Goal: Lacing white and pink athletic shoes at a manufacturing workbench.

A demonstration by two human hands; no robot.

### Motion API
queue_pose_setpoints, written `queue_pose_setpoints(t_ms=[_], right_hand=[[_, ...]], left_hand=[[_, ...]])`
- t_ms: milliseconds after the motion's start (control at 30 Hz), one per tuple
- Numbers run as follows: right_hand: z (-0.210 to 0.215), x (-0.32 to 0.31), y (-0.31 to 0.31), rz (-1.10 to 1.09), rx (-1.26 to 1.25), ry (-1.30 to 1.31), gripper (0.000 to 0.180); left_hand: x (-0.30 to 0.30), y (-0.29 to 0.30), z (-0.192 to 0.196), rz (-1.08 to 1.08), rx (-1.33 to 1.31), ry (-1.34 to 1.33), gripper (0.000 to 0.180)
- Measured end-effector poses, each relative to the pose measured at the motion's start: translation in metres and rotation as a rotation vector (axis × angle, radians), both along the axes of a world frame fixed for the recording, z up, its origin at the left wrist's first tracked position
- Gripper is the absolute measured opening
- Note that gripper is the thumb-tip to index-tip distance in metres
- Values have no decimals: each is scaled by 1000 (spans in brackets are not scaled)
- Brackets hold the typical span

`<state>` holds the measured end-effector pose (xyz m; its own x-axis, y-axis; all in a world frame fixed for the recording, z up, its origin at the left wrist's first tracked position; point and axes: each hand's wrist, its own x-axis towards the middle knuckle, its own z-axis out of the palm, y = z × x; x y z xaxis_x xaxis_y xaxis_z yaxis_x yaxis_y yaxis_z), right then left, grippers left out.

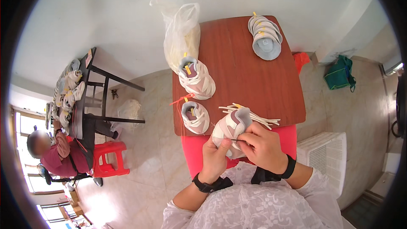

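At the table's near edge I hold a pale pink and white shoe upper [229, 124] with a grey lining and a yellow tab. My left hand [213, 157] grips its near left side, thumb on top. Fingers pinched, my right hand [263, 147] holds a thin dark hooked-looking tool [234, 140] against the upper; its exact tip is too small to make out. Just beyond, a bundle of white laces [265, 120] lies on the table. Similar laced shoe uppers stand to the left, one nearer [196, 118] and a group farther off [198, 80].
On the brown table [237, 76] a nested stack of grey uppers [266, 38] sits far right. A clear plastic bag [182, 29] is at the far left corner. A white crate [324, 157] stands right. Leftward, another person [63, 157] sits by a dark table piled with uppers.
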<state>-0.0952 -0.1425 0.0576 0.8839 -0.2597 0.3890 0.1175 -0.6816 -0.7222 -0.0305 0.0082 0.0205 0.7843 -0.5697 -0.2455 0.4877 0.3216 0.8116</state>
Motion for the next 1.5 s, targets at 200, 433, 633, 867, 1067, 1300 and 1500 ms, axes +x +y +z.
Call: queue_pose_setpoints(t_ms=[200,433,633,867,1067,1300,1500], right_hand=[[-4,4,0,-5,152,69,14],[-3,4,3,-73,174,74,16],[-5,0,0,-36,189,69,17],[3,-2,-7,12,281,68,21],[4,-3,-26,142,129,211,22],[7,-1,-17,86,204,206,22],[-9,3,-6,8,248,74,17]], left_hand=[[-3,0,-1,-36,8,-35,35],[-5,1,1,-19,-5,-15,35],[0,6,-1,-4,-48,17,34],[11,9,1,-42,-148,36,36],[10,11,-3,31,-102,1,36],[4,5,-7,55,-91,-22,36],[2,9,-9,-80,-44,-45,40]])
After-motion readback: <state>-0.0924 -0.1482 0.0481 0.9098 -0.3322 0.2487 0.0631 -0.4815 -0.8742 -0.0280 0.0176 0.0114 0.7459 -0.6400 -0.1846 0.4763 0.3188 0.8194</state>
